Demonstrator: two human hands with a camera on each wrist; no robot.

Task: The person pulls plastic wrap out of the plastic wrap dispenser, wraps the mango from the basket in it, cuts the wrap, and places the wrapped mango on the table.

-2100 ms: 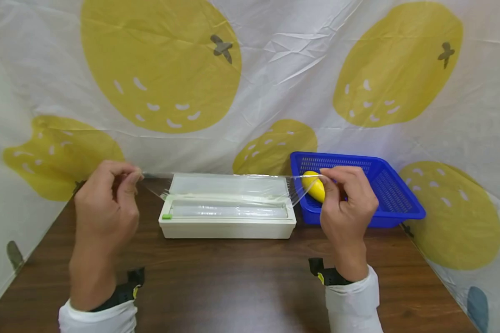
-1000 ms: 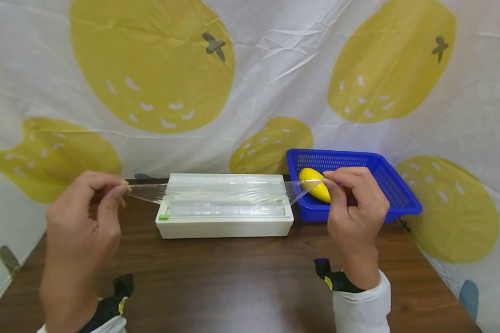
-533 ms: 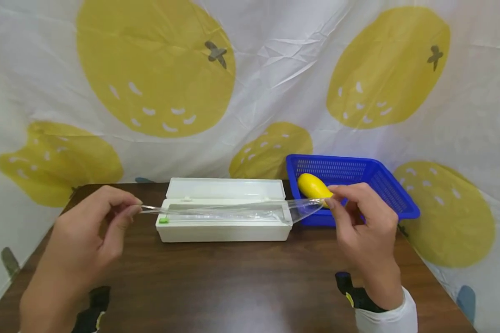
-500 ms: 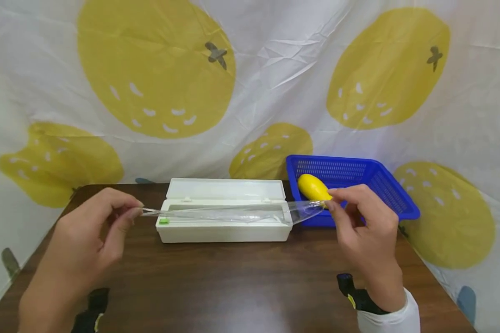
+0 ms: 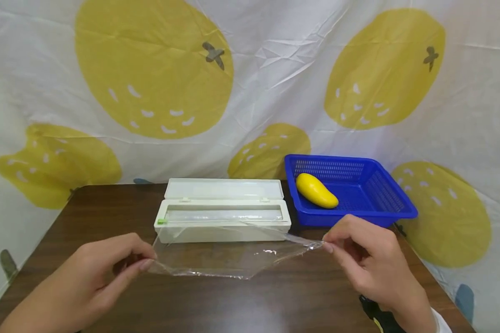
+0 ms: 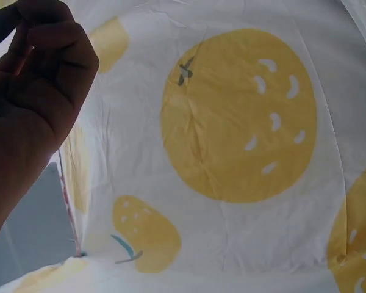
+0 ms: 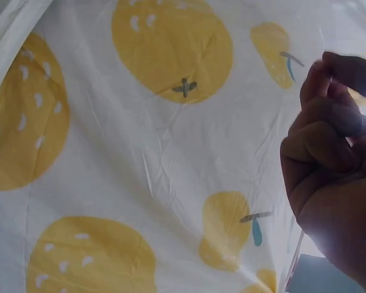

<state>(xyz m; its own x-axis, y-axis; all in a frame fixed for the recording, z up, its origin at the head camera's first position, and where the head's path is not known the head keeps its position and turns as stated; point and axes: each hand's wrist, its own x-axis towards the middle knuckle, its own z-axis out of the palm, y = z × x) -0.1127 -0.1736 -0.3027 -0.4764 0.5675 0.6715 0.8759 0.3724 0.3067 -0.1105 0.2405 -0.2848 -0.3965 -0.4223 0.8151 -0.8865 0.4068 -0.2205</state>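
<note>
In the head view a clear sheet of plastic wrap stretches from a white wrap dispenser box toward the person. My left hand pinches its near left corner between thumb and index finger. The near right corner is pinched by my right hand, where the film bunches into a narrow fold. The box stands with its lid swung back, the roll showing in its slot. At its left front corner is a green slider. Both wrist views show the curled fingers of each hand against the cloth; the film is hard to make out there.
A blue plastic basket stands right of the box, holding a yellow mango-shaped fruit. Behind the dark wooden table hangs a white cloth printed with yellow fruit.
Both hands have come down and toward the person, drawing the plastic wrap out over the box's front. The film was above the box earlier and now spreads over the table before it.
</note>
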